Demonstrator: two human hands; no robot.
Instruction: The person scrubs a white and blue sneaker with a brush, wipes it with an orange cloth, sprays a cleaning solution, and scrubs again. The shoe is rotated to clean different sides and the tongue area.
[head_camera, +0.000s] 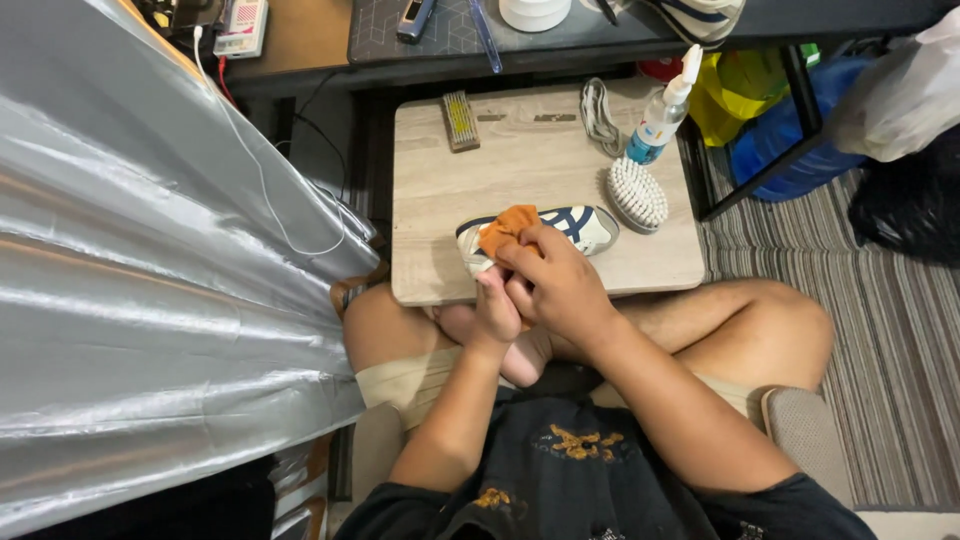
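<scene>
A white sneaker (590, 228) with dark blue stripes lies on its side on a small wooden lap table (520, 170). My right hand (555, 280) presses an orange cloth (508, 226) against the heel end of the shoe. Just below it, my left hand (495, 308) grips the shoe's heel at the table's near edge, partly hidden under the right hand.
On the table sit a white bristle brush (637, 194), a blue spray bottle (660, 118), a bundle of laces (599, 115) and a small brush (460, 121). Silvery fabric (130, 280) fills the left. Bags (770, 100) stand at the right on a striped rug.
</scene>
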